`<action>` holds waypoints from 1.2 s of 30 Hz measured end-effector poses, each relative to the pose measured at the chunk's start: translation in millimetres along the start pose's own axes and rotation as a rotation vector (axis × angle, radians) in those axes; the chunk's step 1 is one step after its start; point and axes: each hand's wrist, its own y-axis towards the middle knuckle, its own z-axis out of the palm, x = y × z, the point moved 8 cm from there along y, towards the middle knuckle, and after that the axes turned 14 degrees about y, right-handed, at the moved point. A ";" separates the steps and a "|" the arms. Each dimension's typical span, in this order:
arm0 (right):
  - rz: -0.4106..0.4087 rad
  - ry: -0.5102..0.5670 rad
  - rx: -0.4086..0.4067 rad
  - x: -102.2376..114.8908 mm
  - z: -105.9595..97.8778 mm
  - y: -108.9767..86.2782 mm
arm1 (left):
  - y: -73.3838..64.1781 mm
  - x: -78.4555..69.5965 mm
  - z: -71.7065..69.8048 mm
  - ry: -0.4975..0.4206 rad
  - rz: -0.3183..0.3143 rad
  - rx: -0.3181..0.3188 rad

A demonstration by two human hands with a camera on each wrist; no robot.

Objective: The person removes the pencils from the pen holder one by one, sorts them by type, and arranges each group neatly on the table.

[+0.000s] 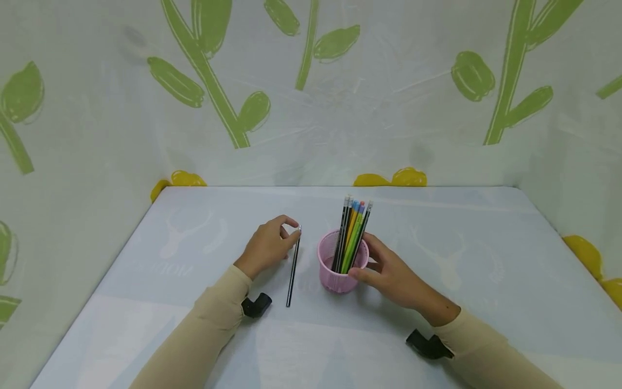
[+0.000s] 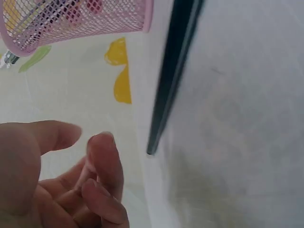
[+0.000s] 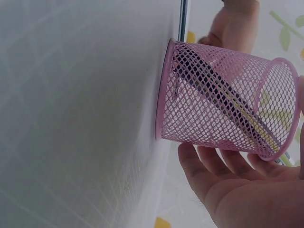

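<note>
A black pencil lies on the table to the left of a pink mesh pencil cup. At the pencil's far end is my left hand, its thumb and forefinger a little apart. In the left wrist view the fingers hold nothing and the pencil lies beside them. The cup stands upright with several pencils leaning in it, black, green and yellow among them. My right hand holds the cup's right side, thumb in front and fingers behind; the right wrist view has its fingers along the mesh wall.
The white table carries faint printed patterns. Behind it hangs a pale wall covering with green leaves and yellow shapes along the table's far edge. Black wrist mounts sit below both sleeves.
</note>
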 end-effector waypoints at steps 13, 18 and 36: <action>0.015 -0.012 -0.009 -3.2 0.6 1.4 | -15.6 -47.7 -32.9 -0.236 0.196 -0.282; 0.014 -0.012 -0.020 -2.7 -0.3 1.7 | -14.2 -67.1 -29.9 -0.265 0.271 -0.278; -0.003 0.014 -0.001 -0.2 0.4 0.4 | -10.5 -87.5 -1.7 -0.358 0.331 -0.201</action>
